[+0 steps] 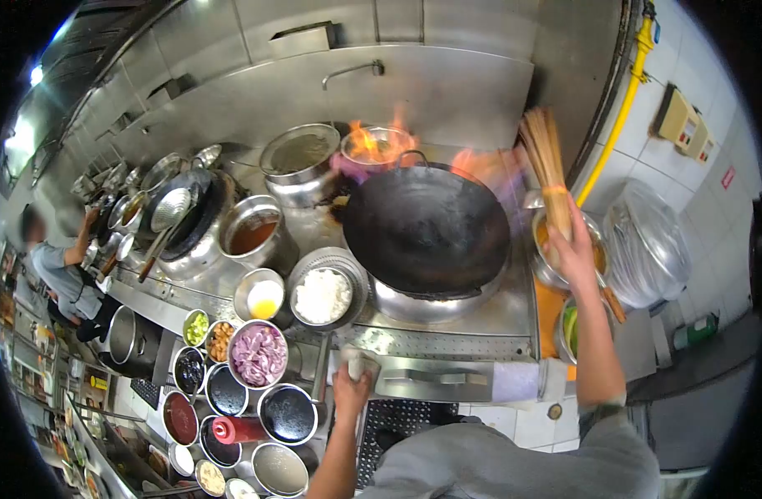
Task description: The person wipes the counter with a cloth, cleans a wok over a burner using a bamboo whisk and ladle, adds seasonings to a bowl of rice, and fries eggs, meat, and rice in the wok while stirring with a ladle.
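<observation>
My right hand [572,249] is closed round the handle of a bamboo wok brush [547,150], raised with its bristles up, right of the stove. A black wok [426,229] sits tilted over the burner in front of me, with no food visible in it. Orange flames [381,143] rise behind it, and more flare between the wok and the brush. At the counter's front edge, my left hand [352,391] is closed on what looks like a bunched pale cloth [353,363]. A strainer [360,291] with a bowl of white rice [321,295] lies just beyond that hand.
Sliced red onions [258,355], sauces and other ingredients stand in several bowls at left. A pot of brown liquid [252,237] and a second wok [185,220] are farther back. A co-worker [61,266] stands at far left. Lidded containers [647,241] are at right.
</observation>
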Demonstrator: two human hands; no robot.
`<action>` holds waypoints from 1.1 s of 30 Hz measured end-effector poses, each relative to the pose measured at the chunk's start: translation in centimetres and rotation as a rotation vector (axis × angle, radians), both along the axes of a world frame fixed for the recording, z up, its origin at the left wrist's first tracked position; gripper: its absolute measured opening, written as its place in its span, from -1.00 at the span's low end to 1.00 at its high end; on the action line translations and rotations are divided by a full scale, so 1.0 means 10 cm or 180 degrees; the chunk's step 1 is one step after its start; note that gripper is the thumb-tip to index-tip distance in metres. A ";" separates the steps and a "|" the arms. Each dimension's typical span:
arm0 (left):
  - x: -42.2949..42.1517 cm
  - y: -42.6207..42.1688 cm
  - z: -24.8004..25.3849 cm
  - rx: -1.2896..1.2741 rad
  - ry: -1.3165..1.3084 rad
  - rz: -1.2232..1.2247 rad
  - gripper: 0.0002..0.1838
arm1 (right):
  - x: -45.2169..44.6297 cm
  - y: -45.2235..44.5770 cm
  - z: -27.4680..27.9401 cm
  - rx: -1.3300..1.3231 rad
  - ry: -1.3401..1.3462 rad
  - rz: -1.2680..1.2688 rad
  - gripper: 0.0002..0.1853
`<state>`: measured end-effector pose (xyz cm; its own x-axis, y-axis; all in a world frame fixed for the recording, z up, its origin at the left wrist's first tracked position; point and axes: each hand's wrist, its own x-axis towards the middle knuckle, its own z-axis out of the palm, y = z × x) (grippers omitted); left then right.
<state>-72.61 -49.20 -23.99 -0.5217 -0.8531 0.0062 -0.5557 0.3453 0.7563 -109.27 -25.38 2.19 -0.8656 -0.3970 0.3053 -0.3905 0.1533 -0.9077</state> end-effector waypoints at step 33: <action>-1.92 0.28 1.12 -0.1788 0.1128 -0.1830 -0.78 | -1.16 -1.66 -0.83 0.2736 0.0987 0.0082 -0.40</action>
<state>-91.82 -46.35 -12.76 -0.7575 -0.2810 0.5892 0.0540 0.8726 0.4855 -120.91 -41.99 -6.10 -0.7818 -0.6132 0.1130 -0.6104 0.7160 -0.3387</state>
